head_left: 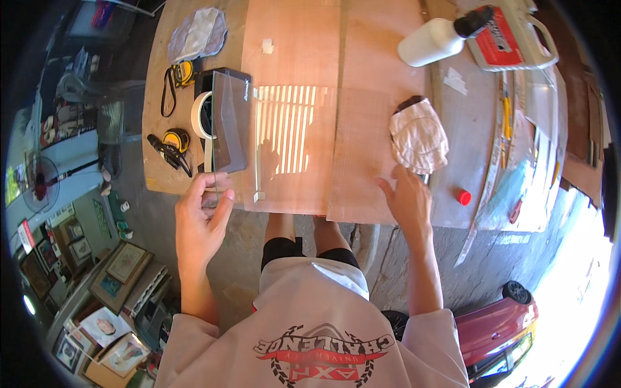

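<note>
My left hand (206, 216) is at the near left of the table, its thumb and fingers closed on the edge of a clear glass pane (215, 152). The pane stands out mainly by its thin edge, and its far limits are hard to make out. Behind it are a black tape dispenser (238, 139) and a roll of pale tape (199, 115). On the right, my right hand (411, 200) has its thumb spread away from the fingers. Its fingertips reach the near edge of a folded beige cloth (420, 137), where a small dark object partly shows.
Two yellow-black tape measures (184, 72) and a crumpled cloth (198, 33) lie on the left. At the far right stand a white bottle (430, 42) and a jug (511, 39). A red cap (463, 196) and a long ruler (482, 200) lie near the right edge.
</note>
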Demonstrator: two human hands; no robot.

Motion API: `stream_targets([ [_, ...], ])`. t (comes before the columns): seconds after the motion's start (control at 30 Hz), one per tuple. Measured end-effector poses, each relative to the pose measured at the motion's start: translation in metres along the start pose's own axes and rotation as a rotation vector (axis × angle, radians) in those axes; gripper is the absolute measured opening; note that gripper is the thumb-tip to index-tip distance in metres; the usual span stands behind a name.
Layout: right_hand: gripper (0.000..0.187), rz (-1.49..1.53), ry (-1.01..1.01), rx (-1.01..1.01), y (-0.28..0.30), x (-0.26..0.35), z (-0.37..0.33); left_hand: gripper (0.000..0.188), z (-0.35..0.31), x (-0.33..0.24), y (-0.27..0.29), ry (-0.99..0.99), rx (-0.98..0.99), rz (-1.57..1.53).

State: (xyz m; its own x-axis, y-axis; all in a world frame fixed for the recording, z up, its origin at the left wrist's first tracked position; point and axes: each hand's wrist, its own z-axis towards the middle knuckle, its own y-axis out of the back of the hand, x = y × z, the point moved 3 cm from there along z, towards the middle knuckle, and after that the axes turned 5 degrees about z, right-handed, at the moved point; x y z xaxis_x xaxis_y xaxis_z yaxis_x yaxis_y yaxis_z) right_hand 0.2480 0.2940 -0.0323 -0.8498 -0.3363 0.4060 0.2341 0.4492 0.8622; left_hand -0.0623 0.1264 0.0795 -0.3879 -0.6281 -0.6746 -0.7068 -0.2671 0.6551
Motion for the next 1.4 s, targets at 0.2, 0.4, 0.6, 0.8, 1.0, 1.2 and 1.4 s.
stream_targets([
  [0.2,0.057,0.117,0.193,-0.223,-0.021,0.034,0.014,0.056,0.005,0.016,-0.001,0.016,0.091,-0.200],
  [0.4,0.082,0.039,0.249,-0.073,-0.066,0.050,0.020,0.083,0.012,0.022,-0.016,-0.014,-0.005,-0.262],
  [0.6,0.083,0.032,0.276,-0.090,-0.070,0.045,0.021,0.088,0.020,0.023,-0.020,-0.051,-0.014,-0.240],
  [0.8,0.072,0.324,0.146,-0.266,-0.059,0.020,-0.039,0.085,0.021,0.027,-0.021,-0.106,-0.032,-0.230],
  [1.0,0.051,-0.007,0.321,-0.282,-0.109,0.026,-0.122,0.083,0.022,0.027,-0.020,-0.127,-0.014,-0.201],
  [1.2,0.034,-0.140,0.634,-0.325,-0.113,-0.008,-0.112,0.074,0.024,0.027,-0.017,-0.153,0.025,-0.224],
  [1.4,0.024,-0.102,0.630,-0.261,-0.107,-0.005,-0.108,0.070,0.024,0.027,-0.016,-0.134,0.019,-0.261],
])
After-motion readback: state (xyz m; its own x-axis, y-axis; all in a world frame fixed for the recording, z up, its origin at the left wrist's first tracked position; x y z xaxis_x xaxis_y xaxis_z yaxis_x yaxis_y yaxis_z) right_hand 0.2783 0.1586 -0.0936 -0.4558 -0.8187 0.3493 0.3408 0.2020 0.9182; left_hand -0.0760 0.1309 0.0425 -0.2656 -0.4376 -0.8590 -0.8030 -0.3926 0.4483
